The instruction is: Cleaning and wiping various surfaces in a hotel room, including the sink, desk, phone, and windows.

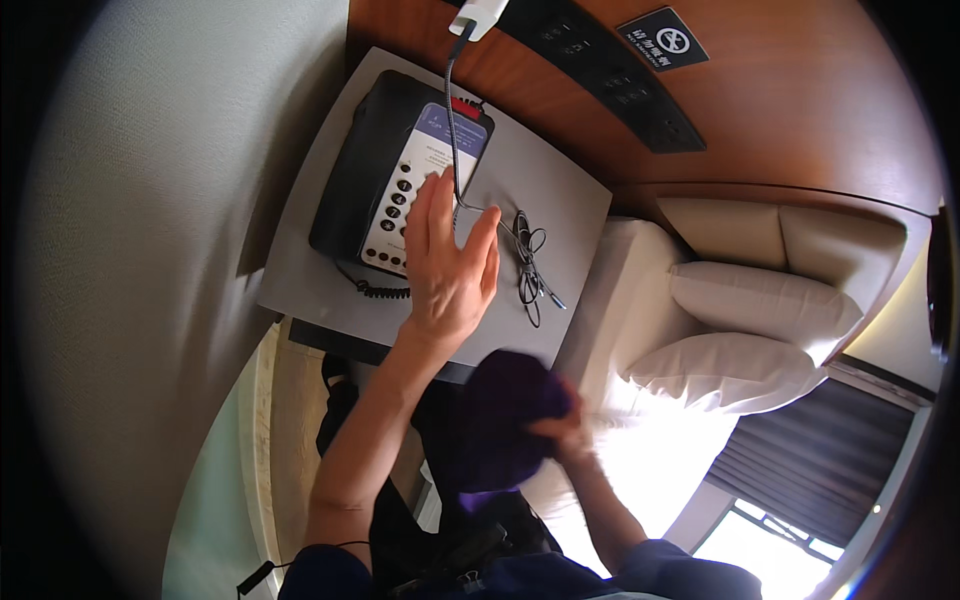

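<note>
My left hand (452, 262) reaches over the keypad side of a black desk telephone (352, 180), fingers and thumb apart. A braided charging cable (452, 120) hangs from a white charger plug (477, 16) and passes across the gap between those fingers and the thumb; whether the hand touches it I cannot tell. In my right hand (566, 431) is a dark purple cloth item (504, 420), blurred and held in front of the table edge. Right of my left hand, a loosely bundled thin cable (528, 270) lies on the grey bedside table (559, 187).
A black socket panel (622, 82) and a no-smoking sign (663, 39) are on the wood wall panel. To the right stands a bed (637, 427) with pillows (765, 300) and a padded headboard (825, 232). A textured wall (172, 187) borders the left side.
</note>
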Available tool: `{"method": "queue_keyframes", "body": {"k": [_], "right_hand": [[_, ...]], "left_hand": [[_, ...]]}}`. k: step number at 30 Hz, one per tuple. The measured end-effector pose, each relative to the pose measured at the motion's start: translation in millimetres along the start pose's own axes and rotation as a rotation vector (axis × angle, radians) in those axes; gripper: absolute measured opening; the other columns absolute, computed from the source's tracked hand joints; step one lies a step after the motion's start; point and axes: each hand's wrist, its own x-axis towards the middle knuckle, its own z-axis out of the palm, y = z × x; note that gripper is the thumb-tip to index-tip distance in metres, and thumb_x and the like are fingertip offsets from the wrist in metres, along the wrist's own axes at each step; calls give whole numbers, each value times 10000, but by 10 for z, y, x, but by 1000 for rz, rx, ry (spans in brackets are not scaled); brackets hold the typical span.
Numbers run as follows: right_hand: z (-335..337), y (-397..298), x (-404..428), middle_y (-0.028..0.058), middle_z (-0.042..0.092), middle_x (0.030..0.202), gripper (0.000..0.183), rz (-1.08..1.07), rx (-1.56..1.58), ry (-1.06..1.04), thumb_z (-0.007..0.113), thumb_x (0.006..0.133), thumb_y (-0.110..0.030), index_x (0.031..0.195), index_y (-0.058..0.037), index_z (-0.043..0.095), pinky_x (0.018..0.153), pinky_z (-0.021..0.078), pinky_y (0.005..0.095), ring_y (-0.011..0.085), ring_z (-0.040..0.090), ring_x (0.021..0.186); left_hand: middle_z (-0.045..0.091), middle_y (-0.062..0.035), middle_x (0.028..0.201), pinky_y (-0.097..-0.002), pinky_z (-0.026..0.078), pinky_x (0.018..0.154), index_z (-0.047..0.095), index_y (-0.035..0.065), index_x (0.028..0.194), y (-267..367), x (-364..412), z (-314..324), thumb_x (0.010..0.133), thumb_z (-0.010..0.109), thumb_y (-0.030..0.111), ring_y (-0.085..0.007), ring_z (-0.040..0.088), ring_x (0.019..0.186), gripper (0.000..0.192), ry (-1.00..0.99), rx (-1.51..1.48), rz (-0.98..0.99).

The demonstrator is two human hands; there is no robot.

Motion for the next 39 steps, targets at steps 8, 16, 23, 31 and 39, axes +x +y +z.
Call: {"method": "queue_keyframes", "body": {"k": [8, 16, 23, 31, 39], "right_hand": [[-48, -2272, 1614, 203, 559, 1236, 673, -742, -46, -158, 666, 706, 14, 1334, 15, 424, 985, 450, 361, 298, 560, 1129], [-12, -1957, 2859, 139, 506, 1313, 639, -864, -1012, -18, 720, 622, -89, 1233, -226, 593, 989, 440, 447, 364, 437, 1222], [-70, -1590, 3145, 39, 268, 1515, 721, -955, -1157, -156, 719, 615, -52, 1289, -255, 564, 996, 418, 500, 319, 388, 1255], [-168, -1476, 3228, 39, 410, 1442, 705, -1046, -963, -92, 708, 574, -49, 1241, -251, 604, 944, 453, 489, 314, 485, 1150], [-1, 210, 1169, 142, 465, 1368, 646, -1068, -1039, -616, 712, 752, -421, 1319, -200, 497, 1035, 309, 558, 347, 355, 1316]], "left_hand": [[219, -226, 1444, -547, 238, 1031, 310, 70, 1432, -527, -213, -142, 766, 758, 376, -363, 196, 1341, 859, 72, 181, -453], [237, -233, 1408, -526, 262, 1021, 230, 44, 1467, -703, -236, 83, 785, 628, 625, -372, 234, 1287, 980, 55, 427, -297], [490, -184, 1133, -462, 408, 820, 536, 98, 1273, 301, -622, 469, 764, 746, 354, -316, 478, 986, 607, -240, -152, -176], [559, -68, 832, -268, 438, 531, 591, 68, 809, 629, -602, 679, 608, 740, 9, -145, 523, 639, 258, -324, -614, -507], [529, -57, 948, -231, 439, 651, 588, 27, 914, 521, -59, 7, 647, 700, -36, -93, 525, 776, 296, -412, -819, -480]]}}
